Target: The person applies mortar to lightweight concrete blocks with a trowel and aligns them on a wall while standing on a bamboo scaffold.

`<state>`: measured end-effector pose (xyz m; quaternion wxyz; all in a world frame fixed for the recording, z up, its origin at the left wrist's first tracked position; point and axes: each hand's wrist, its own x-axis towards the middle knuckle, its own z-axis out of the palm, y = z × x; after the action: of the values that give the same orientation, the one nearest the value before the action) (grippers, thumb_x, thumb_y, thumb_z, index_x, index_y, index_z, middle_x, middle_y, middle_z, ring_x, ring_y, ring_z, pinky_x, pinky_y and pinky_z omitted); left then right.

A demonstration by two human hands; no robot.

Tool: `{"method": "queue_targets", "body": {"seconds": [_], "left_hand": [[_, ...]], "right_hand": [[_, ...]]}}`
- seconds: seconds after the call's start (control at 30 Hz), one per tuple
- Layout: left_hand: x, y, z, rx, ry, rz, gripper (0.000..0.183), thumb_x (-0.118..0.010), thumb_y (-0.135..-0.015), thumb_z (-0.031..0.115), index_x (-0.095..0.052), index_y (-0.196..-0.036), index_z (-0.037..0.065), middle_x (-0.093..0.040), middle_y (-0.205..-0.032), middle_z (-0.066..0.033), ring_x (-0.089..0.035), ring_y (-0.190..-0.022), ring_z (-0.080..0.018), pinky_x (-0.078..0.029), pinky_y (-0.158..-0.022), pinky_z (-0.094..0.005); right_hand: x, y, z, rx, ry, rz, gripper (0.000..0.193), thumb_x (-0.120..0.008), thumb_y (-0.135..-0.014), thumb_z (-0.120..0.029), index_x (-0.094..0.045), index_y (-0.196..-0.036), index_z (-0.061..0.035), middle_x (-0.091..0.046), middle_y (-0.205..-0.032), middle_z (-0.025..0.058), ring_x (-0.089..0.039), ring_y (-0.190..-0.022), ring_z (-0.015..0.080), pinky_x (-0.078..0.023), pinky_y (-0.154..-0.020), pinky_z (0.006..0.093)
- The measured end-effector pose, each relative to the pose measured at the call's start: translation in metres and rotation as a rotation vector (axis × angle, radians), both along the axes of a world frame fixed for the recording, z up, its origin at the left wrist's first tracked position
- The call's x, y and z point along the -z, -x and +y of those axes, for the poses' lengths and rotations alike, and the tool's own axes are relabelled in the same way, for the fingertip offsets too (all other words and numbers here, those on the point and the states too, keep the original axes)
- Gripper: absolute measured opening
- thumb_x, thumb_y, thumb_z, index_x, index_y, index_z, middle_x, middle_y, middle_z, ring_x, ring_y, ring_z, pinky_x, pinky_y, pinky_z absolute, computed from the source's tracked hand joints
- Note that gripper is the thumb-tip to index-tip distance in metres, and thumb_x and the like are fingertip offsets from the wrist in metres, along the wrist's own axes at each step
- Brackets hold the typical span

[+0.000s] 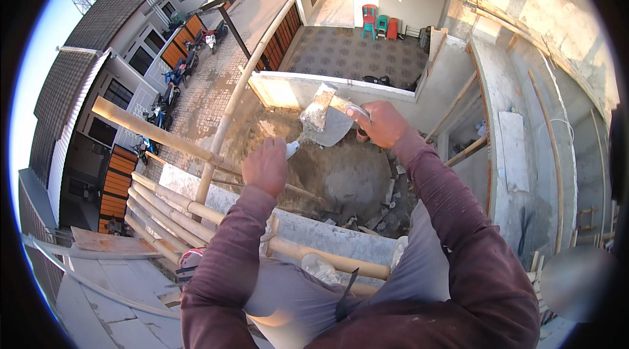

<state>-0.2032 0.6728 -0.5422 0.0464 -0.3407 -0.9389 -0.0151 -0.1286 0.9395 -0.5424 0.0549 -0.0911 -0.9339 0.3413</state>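
My left hand (265,169) is closed round the pale handle (292,148) of a tool whose working end meets the mortar-smeared pieces in front of it. My right hand (381,123) grips a wooden-handled tool (339,104) with a pale, mortar-caked head (317,113). Just beneath that head shows a grey, rounded, flat piece (337,129); I cannot tell which tool it belongs to. Both hands are close together, out ahead of my knees, high above the ground.
Bamboo poles (327,259) run under my legs, with more poles (164,201) at the left. A low wall's top (347,236) lies beyond them. Below are dirt and rubble (377,221). Unfinished grey walls (504,126) rise at the right. Motorbikes (157,116) stand along the paved lane.
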Motion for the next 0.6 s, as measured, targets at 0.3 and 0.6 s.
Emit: {"method": "queue_targets", "body": {"seconds": [0.3, 0.6], "left_hand": [[0.014, 0.003, -0.007, -0.203, -0.397, -1.001, 0.021, -0.064, -0.086, 0.017, -0.054, -0.094, 0.001, -0.060, -0.080, -0.0095, -0.061, -0.066, -0.0193, -0.051, -0.060, -0.0368], [-0.006, 0.004, -0.014, -0.386, -0.713, -1.565, 0.019, -0.063, -0.089, 0.020, -0.054, -0.093, 0.003, -0.054, -0.071, -0.0008, -0.053, -0.055, -0.0094, -0.044, -0.045, -0.0250]], "right_hand": [[-0.014, -0.020, -0.015, -0.029, 0.121, 0.112, 0.041, -0.056, -0.091, -0.043, -0.060, -0.101, -0.0033, -0.063, -0.075, 0.0188, -0.062, -0.078, 0.0375, -0.048, -0.071, 0.0436], [0.024, -0.032, -0.048, -0.218, -0.102, 0.356, 0.033, -0.060, -0.089, -0.037, -0.054, -0.098, -0.0060, -0.062, -0.083, 0.0153, -0.061, -0.081, 0.0375, -0.048, -0.068, 0.0439]]}}
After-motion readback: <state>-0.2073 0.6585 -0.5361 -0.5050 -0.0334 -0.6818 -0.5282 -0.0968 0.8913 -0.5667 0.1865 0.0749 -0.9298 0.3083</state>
